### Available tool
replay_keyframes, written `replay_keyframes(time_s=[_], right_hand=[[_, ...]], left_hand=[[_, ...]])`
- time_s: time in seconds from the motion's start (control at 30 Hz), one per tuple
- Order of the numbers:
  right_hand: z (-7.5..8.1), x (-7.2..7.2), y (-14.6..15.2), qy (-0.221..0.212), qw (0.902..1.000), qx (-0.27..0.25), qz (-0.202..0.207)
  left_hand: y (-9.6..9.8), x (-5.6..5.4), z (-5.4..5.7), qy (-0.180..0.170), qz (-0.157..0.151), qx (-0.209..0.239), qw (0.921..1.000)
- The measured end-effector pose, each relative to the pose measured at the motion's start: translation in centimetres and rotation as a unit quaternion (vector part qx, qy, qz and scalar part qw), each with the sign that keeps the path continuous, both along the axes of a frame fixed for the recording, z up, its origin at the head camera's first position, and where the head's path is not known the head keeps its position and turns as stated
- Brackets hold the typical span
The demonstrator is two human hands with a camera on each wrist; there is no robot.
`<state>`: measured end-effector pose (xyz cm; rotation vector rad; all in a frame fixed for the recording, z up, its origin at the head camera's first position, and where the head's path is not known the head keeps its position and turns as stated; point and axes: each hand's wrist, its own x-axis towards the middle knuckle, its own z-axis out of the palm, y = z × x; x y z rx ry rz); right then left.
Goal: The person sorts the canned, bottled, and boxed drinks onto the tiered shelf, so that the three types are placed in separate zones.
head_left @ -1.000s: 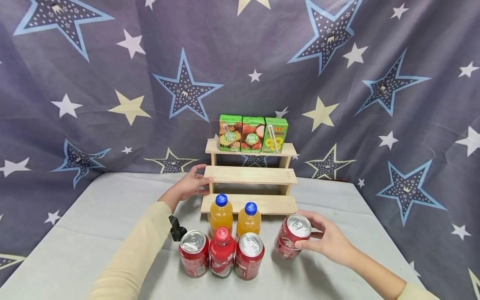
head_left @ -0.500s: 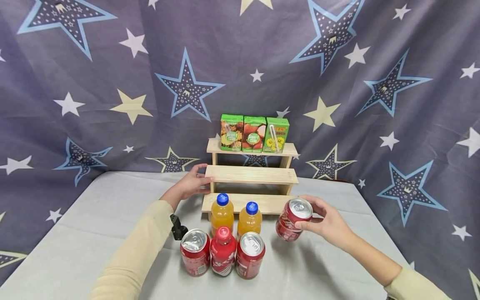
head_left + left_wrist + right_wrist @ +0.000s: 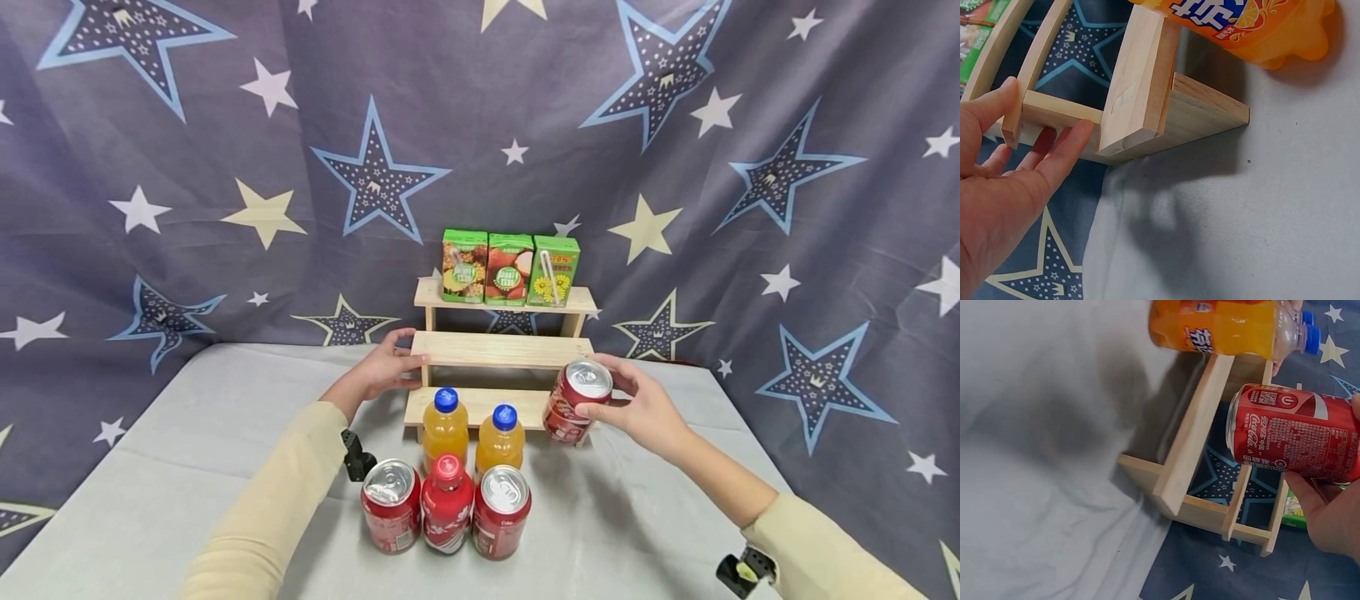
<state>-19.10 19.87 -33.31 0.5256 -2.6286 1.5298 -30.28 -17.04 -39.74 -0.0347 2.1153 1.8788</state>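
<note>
- Can (image 3: 562,408): my right hand (image 3: 647,412) pinches it between thumb and fingers, roughly upright, at the right end of the rack's lower shelf (image 3: 534,404); I can't tell whether they touch. Its lid looks sealed, so I judge it full: fairly heavy, smooth, thin-walled, best held round mid-body.
- Nearest me stand two cans (image 3: 392,512) with a red bottle (image 3: 447,510) between; contents hidden.
- Behind these, two orange bottles (image 3: 446,427) show orange drink under blue caps.
- My left hand (image 3: 386,367) grips the left end of the middle shelf (image 3: 510,351), digits spread above and below.
- Farthest, three cartons (image 3: 510,271) line the top shelf (image 3: 428,292); contents hidden.
</note>
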Motion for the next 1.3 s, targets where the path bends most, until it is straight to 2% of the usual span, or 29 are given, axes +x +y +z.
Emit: replay_keyframes(time_s=[0.17, 0.63, 1.03, 1.3], right_hand=[[0.7, -1.1, -0.9, -0.010, 0.9998, 0.015, -0.013], [1.7, -4.2, -4.5, -0.007, 0.9997, -0.021, -0.012], [2.0, -6.1, -7.6, -0.022, 0.9991, -0.031, -0.020], [2.5, -6.8, -9.4, -0.018, 0.9992, -0.033, -0.013]], left_hand=[[-0.1, 0.0, -0.1, 0.000, 0.000, -0.003, 1.0000], [-0.2, 0.3, 0.0, -0.005, -0.002, 0.004, 1.0000], [0.0, 0.1, -0.1, -0.002, -0.002, 0.004, 1.0000], [-0.1, 0.1, 0.1, -0.002, -0.001, 0.006, 1.0000]])
